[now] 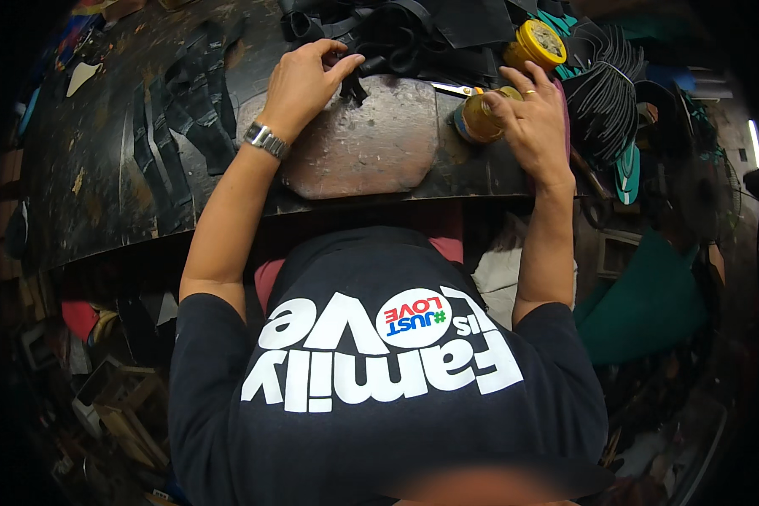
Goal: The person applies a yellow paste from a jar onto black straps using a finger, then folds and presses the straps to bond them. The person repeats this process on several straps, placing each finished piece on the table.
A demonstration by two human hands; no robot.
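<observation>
My left hand (305, 84), with a metal watch at the wrist, is at the far edge of a worn wooden board (363, 156). Its thumb and fingers close on a black strap (354, 88), whose end lies on the board; part of the grip is hidden. To the right, my right hand (531, 126), wearing a ring, reaches over an amber jar (481, 118). The thumb is at the jar's rim and the fingers are apart, curved beyond it. I see nothing held in them. Scissors (455, 88) with orange on the handle lie between board and jar.
A dark worktable (84, 202) carries black strips (198, 118) on the left and a heap of black straps (388, 38) at the back. A yellow-rimmed tub (541, 44) stands behind the jar. Bundled dark cords (603, 101) and a green sole-shaped piece (627, 173) are far right.
</observation>
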